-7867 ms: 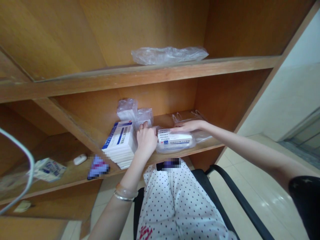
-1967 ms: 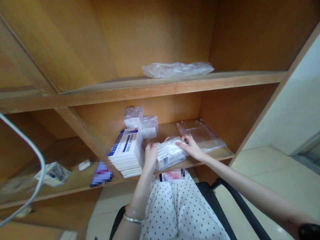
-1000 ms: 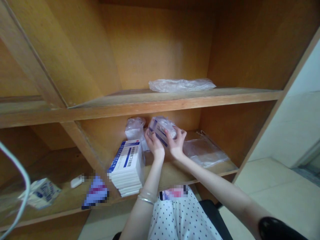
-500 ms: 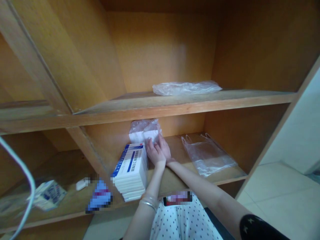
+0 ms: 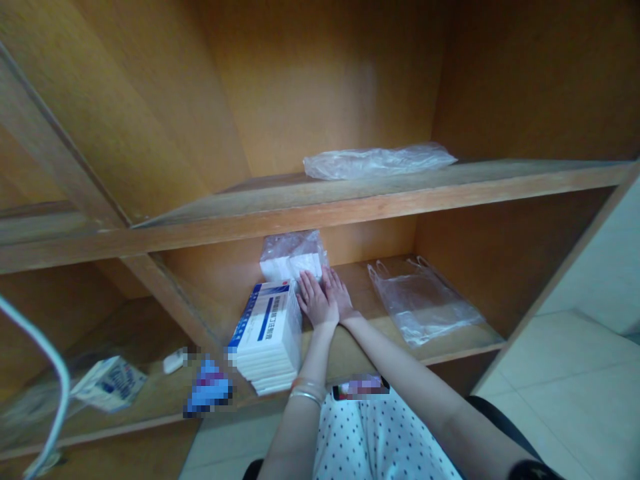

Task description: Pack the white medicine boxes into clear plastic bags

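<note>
My left hand (image 5: 318, 301) lies with fingers stretched out on the lower shelf, to the right of a stack of white and blue boxes (image 5: 265, 333). Close against it is my right hand (image 5: 339, 292), also flat with its fingers forward; the wrists nearly meet. Both sets of fingertips reach the front of a clear-wrapped pack of white boxes (image 5: 292, 257) standing behind the stack. Whether they press on it I cannot tell. Neither hand grips anything.
A flat clear plastic bag (image 5: 425, 303) lies at the right on the same shelf; another crumpled clear bag (image 5: 377, 162) is on the shelf above. In the left compartment are a small carton (image 5: 110, 383) and a blurred blue item (image 5: 207, 387). A white cable (image 5: 53, 360) hangs at left.
The fingers of my left hand have straightened and lie flatter beside the right hand. The wrapped pack looks squarer behind the stack. My view has shifted slightly.
</note>
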